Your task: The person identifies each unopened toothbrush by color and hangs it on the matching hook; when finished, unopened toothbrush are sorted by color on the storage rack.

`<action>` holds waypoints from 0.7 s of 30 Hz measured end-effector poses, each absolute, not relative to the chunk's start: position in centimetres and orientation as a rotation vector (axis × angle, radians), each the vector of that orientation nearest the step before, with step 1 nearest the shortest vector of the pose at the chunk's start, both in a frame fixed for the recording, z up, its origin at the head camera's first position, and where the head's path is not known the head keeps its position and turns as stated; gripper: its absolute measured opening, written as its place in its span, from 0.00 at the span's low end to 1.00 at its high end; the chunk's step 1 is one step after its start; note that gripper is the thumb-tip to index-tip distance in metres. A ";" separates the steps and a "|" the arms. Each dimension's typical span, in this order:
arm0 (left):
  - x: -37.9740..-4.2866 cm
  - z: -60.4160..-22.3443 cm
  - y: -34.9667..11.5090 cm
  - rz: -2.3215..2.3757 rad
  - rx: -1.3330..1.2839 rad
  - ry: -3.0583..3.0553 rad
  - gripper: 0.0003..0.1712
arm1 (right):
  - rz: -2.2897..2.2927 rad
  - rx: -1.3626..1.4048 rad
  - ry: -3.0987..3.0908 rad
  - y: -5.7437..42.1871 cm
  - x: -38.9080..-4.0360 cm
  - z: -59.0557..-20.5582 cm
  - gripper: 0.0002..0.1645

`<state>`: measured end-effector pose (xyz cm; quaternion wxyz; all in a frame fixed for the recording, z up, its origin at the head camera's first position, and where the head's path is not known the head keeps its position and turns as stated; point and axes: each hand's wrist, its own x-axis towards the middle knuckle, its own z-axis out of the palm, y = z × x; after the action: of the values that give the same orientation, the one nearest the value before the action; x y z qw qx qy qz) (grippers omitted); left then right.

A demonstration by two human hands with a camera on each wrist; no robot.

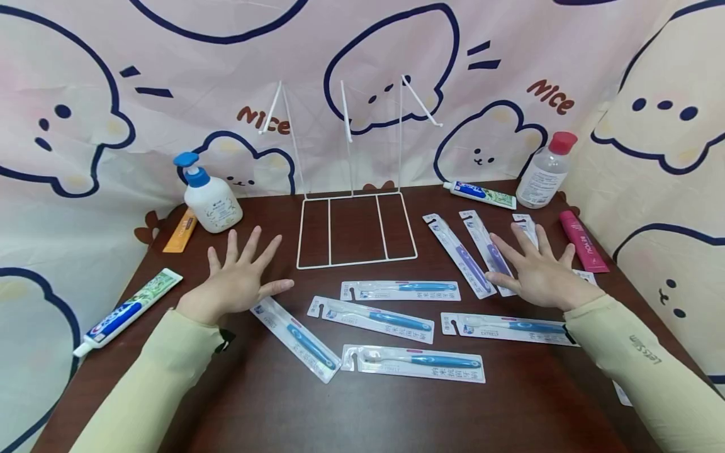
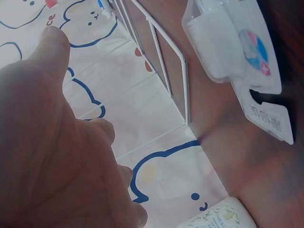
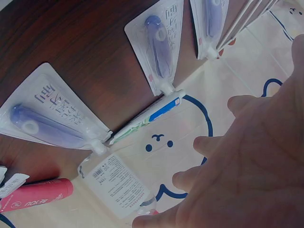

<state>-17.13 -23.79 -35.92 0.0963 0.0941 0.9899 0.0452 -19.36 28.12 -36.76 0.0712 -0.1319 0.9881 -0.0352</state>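
My left hand (image 1: pixel 235 281) is spread with straight fingers over the table's left half. Just below its thumb lies a packaged blue toothbrush (image 1: pixel 300 343), set diagonally. My right hand (image 1: pixel 540 275) has its fingers fanned out too, above packaged purple toothbrushes (image 1: pixel 460 255) on the right; its thumb and index finger overlap one purple pack (image 1: pixel 481 236) in the head view. Neither hand holds anything. Several more blue toothbrush packs, such as the top one (image 1: pixel 401 290) and the bottom one (image 1: pixel 413 363), lie between the hands. Part of another pack hides beneath the right forearm.
A white wire rack (image 1: pixel 358 263) stands at the back middle. At left are a pump bottle (image 1: pixel 214 204), an orange tube (image 1: pixel 181 233) and a toothpaste tube (image 1: pixel 130 308). At right are a red-capped bottle (image 1: pixel 544 176), a second toothpaste (image 1: pixel 481 194) and a pink tube (image 1: pixel 583 242).
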 end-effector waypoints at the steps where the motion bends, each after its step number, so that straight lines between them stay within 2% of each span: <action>1: -17.1 -35.9 -23.8 0.137 0.281 2.933 0.55 | -0.106 -0.395 2.971 28.1 -19.4 -36.7 0.55; 21: -16.9 -35.5 -23.0 0.032 0.265 2.975 0.55 | -0.117 -0.425 2.981 28.4 -19.0 -36.1 0.55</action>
<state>-16.94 -22.95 -35.46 0.0771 0.0885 0.9930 0.0105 -19.01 28.35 -36.11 0.0642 -0.1407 0.9872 -0.0388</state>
